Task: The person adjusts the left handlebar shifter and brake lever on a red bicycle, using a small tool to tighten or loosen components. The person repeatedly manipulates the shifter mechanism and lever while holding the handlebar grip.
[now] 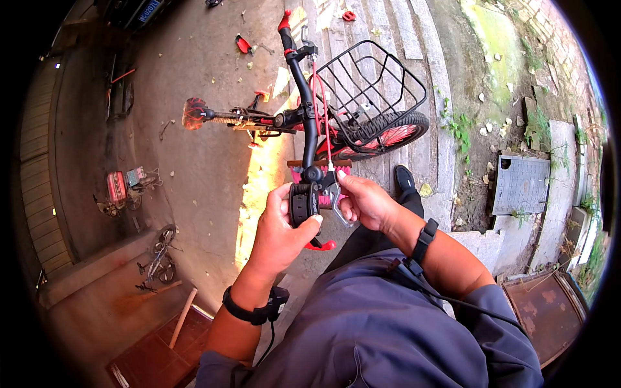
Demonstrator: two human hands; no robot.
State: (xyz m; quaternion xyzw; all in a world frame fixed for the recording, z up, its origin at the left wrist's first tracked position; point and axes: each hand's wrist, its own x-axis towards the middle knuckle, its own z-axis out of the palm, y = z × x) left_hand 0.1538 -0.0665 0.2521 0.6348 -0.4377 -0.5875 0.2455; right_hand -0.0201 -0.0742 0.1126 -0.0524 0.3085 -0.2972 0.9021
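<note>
A red and black bicycle lies across the middle, with a black handlebar (301, 85), a black wire basket (383, 83) and a front wheel (409, 129). My left hand (278, 226) is closed round a black shifter or grip piece (303, 205) at the near bar end. My right hand (367, 202) has thumb and fingers on the silver brake lever (338, 205) and its black mount, where a red cable (326, 132) runs in. A pink object (333, 199) and a red grip tip (326, 245) show beneath my hands.
My shoe (405, 179) stands on concrete slabs right of the bike. Small bikes (158, 258) and a pink bag (115, 185) are at left, a car (136, 13) top left. A grey panel (521, 184) and rusty metal box (543, 310) lie at right; a red object (243, 44) lies beyond.
</note>
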